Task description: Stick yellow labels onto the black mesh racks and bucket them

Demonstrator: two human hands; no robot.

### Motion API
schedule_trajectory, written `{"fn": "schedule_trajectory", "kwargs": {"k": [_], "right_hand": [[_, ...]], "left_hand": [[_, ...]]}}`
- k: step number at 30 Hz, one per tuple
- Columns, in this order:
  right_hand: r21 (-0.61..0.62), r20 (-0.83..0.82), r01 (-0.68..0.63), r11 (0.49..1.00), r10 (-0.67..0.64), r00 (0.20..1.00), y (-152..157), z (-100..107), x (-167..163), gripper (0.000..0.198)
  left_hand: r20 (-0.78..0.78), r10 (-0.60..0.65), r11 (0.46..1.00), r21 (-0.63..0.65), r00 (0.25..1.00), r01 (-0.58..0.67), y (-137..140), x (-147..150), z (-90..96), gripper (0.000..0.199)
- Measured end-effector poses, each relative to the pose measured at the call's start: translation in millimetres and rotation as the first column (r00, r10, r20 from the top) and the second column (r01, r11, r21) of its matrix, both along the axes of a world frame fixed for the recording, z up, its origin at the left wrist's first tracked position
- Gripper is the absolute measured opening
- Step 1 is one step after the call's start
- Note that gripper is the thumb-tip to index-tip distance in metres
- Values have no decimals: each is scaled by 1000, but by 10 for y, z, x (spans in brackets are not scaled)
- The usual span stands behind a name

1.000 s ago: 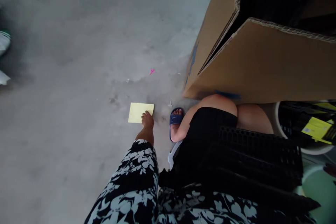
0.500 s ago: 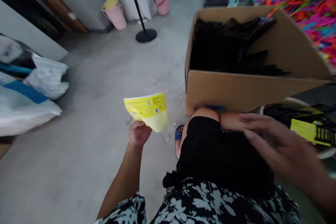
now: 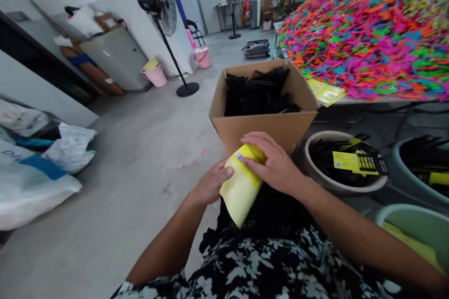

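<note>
A yellow printed card [image 3: 240, 187] with a barcode is bent into a curve above my lap, its pale lower part hanging down to a point. My left hand [image 3: 213, 181] grips its left edge, thumb on top. From the right, my right hand [image 3: 275, 163] closes over the upper edge with the thumb pressed on the printed face. The fingers behind the card are hidden. Just beyond my hands stands an open cardboard box [image 3: 259, 126] holding black plastic pieces [image 3: 259, 91].
At right stand a round tub [image 3: 312, 175] of black pieces and yellow cards, a grey-blue tub [image 3: 403, 168] and a pale green tub [image 3: 414, 212]. Colourful plastic pieces [image 3: 365, 42] heap on a table. White sacks [image 3: 38, 187] lie left; a standing fan [image 3: 187, 89] is ahead.
My right hand has come left from beside my lap and taken hold of the card. My left hand has brought the card right, in front of me. The view has tilted up.
</note>
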State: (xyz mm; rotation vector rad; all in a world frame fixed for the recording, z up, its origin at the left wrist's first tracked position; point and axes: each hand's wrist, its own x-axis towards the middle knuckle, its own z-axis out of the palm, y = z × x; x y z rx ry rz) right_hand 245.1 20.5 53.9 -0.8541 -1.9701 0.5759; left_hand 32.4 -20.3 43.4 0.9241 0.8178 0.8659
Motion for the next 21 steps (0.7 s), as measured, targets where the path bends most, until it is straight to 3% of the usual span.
{"fn": "schedule_trajectory", "kwargs": {"k": [3,6,9,12,14,17,21], "right_hand": [[157,39,112,981,-119,992,28,-39,167,34],[329,27,261,908,-285,958,-24,-18,221,15],[356,44,276,893,-311,949,-118,-24,188,11],[332,46,267,905,-299,953,-162,-75,170,15],[327,52,226,918,-256,965,-151,-109,202,16],[336,68,114,935,-145,987,-115,-125,294,14],[290,45,28,957,-43,998,-103,-89,394,7]], "left_hand": [[-120,20,999,37,993,-16,42,158,25,46],[-162,136,990,52,977,-130,70,294,60,31],[-230,130,984,146,964,-98,53,404,127,30],[-367,80,955,294,927,34,25,454,218,29],[-455,64,904,404,888,141,23,452,270,26],[-573,108,771,564,813,295,45,429,305,25],[-629,197,625,671,752,398,76,426,295,22]]}}
